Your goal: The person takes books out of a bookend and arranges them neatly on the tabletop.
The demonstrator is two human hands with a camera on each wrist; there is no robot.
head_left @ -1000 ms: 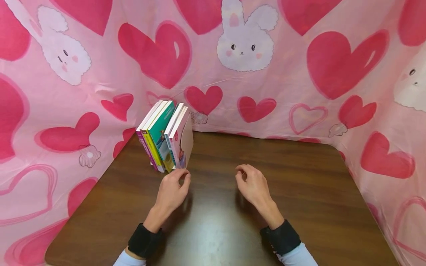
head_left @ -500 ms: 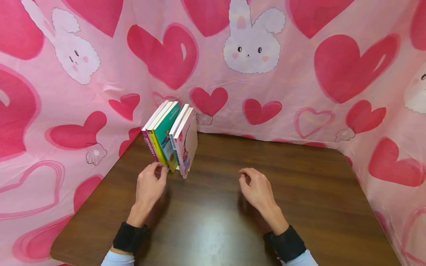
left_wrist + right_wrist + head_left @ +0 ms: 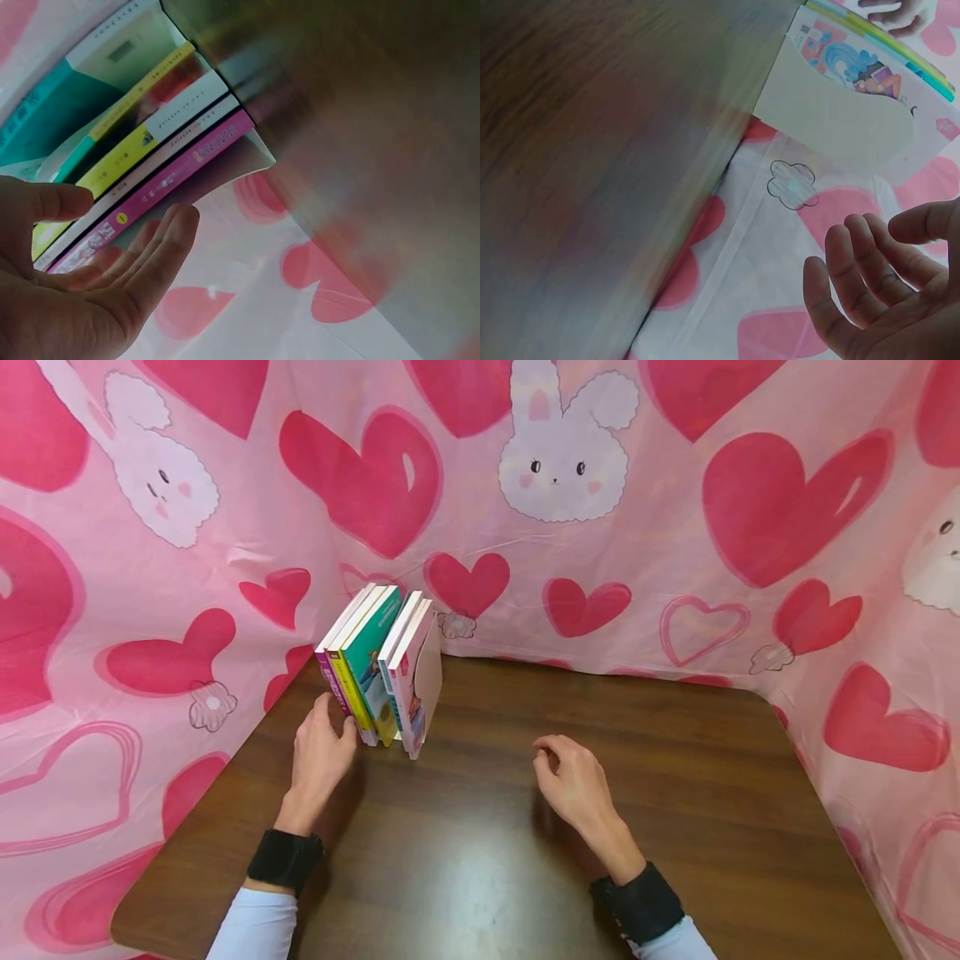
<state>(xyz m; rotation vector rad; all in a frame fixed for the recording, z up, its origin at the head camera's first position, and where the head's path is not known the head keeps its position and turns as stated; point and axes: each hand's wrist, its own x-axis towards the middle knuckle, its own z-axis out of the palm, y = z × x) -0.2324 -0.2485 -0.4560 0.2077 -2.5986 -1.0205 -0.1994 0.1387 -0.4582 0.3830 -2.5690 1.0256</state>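
Note:
Several books stand upright side by side, leaning slightly, at the far left of the table. At their left end are a purple-spined book (image 3: 172,176) and a yellow-spined book (image 3: 112,169). A green book (image 3: 375,643) comes after them, with a pink-covered book (image 3: 411,697) at the right end. White bookend panels (image 3: 832,124) flank the row. My left hand (image 3: 322,756) is at the row's left front corner, thumb and fingers spread apart close to the purple and yellow spines. My right hand (image 3: 576,781) hovers over the table's middle, fingers loosely bent, holding nothing.
The brown wooden table (image 3: 675,793) stretches to the right of the books. A pink cloth (image 3: 585,552) with hearts and rabbits hangs close behind the table and along both sides. Black bands (image 3: 285,858) wrap both wrists.
My left hand has moved left, from in front of the pink book to the purple book's end of the row, and its fingers have spread. The right hand stays about where it was.

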